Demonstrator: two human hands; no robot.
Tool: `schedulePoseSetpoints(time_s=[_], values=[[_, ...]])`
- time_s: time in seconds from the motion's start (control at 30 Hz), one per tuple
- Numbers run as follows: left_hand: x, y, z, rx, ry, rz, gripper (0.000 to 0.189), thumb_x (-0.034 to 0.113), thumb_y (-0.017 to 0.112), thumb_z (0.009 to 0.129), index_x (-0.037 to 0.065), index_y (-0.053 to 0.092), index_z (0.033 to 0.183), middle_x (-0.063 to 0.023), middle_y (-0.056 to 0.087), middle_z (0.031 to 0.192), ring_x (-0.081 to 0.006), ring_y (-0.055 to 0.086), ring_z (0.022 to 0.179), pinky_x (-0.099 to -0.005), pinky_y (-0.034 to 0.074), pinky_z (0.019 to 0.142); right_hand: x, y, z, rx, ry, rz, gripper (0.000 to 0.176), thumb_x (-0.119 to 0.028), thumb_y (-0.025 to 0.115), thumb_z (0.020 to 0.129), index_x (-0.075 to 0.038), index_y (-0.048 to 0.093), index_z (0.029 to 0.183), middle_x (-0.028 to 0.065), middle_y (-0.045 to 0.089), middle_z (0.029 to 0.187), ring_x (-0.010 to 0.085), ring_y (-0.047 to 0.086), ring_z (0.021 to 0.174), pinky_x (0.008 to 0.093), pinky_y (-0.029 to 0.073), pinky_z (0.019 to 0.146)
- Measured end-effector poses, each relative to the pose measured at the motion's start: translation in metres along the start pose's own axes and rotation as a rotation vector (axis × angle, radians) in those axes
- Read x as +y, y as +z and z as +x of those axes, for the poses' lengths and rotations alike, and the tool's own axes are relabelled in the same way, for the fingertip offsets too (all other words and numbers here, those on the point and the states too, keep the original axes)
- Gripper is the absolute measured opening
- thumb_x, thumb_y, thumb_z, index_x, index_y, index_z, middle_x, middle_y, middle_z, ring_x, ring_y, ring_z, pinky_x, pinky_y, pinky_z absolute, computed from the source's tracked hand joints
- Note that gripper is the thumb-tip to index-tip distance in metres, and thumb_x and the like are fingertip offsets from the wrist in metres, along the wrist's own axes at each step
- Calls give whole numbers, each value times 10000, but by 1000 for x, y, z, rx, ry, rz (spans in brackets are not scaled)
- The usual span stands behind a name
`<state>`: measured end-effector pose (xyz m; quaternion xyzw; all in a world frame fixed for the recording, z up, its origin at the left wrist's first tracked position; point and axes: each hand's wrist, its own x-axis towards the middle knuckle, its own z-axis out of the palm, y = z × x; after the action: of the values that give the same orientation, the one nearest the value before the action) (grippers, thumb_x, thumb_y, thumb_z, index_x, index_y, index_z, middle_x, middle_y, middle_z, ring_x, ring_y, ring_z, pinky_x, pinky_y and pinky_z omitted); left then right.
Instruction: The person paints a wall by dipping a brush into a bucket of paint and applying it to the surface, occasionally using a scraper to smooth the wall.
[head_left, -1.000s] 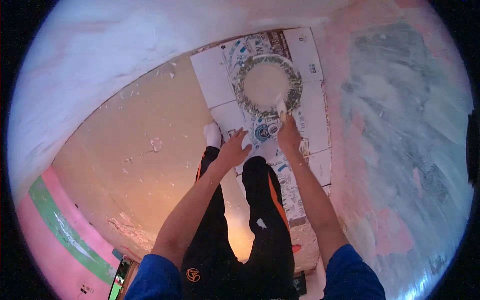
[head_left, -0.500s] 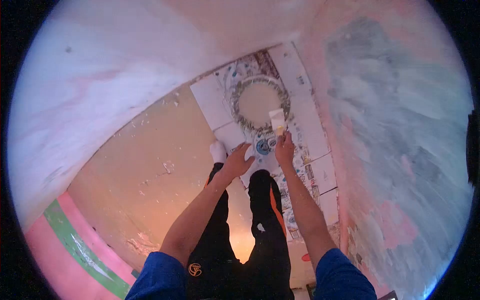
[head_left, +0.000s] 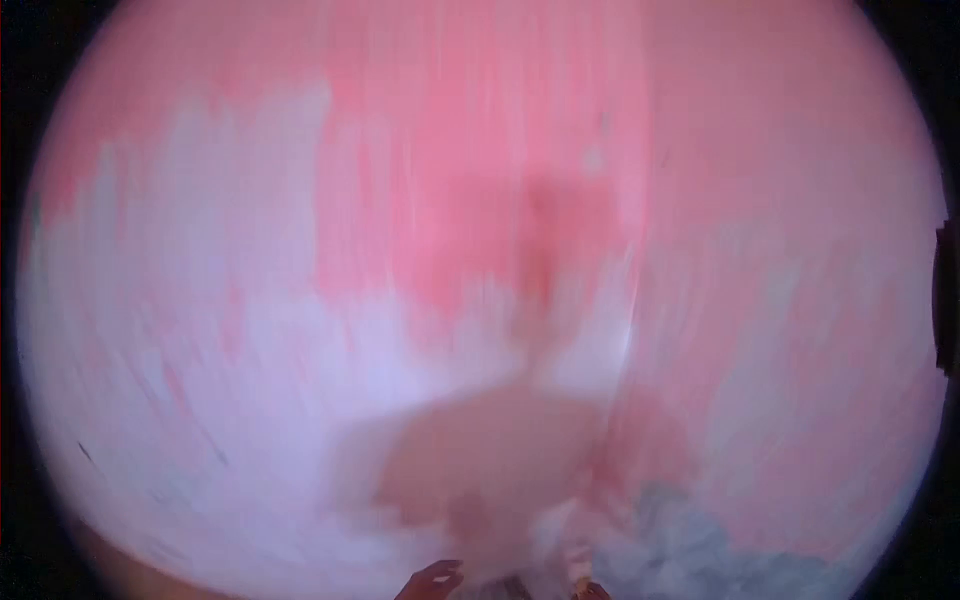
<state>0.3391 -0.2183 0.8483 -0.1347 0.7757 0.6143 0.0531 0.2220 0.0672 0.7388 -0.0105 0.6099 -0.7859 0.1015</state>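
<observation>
At the bottom edge of the view, my left hand (head_left: pixel 435 578) is open, its fingers curved and slightly apart, with nothing in it. My right hand (head_left: pixel 592 592) shows only in part, at the bottom just right of centre. It is closed on a scraper (head_left: pixel 579 562), whose pale, blurred blade points up. Both hands are dark against the wall (head_left: pixel 250 330), which carries patches of pink and whitish paint.
A vertical corner line divides the left wall from the right wall (head_left: pixel 780 300), which has pink and grey patches. A shadow of a head and shoulders falls across the middle. Brownish floor (head_left: pixel 150 580) shows at the lower left.
The view has swung up from the floor to the walls. Both hands now sit at the bottom edge; the legs and the round basin-like shape are out of view. The scraper is still in my right hand.
</observation>
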Motion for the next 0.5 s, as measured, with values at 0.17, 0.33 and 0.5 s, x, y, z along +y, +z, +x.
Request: schedulePoseSetpoints(time_s=[0.17, 0.33, 0.5], values=[[165, -50, -5, 214, 610, 252, 395, 243, 663, 806, 145, 555, 1173, -179, 526, 1201, -235, 535, 1052, -336, 459, 849, -203, 53, -8, -131, -166, 149, 302, -211, 484, 906, -114, 505, 1191, 27, 578, 761, 145, 516, 549, 308, 435, 510], [302, -56, -39, 578, 1014, 821, 341, 201, 622, 809, 102, 551, 1128, -120, 540, 1163, -286, 482, 1110, -372, 410, 929, -326, 89, 9, -301, -413, -13, 335, -183, 506, 892, -88, 492, 1213, 33, 564, 817, 145, 530, 609, 274, 423, 517], [365, -67, -91, 826, 1199, 1048, 362, 185, 621, 776, 51, 532, 1100, -174, 495, 1182, -355, 448, 1129, -432, 384, 939, -416, 144, -11, -401, -607, -87, 437, -94, 457, 905, -74, 386, 1336, -16, 453, 691, 84, 422, 565, 227, 389, 494]])
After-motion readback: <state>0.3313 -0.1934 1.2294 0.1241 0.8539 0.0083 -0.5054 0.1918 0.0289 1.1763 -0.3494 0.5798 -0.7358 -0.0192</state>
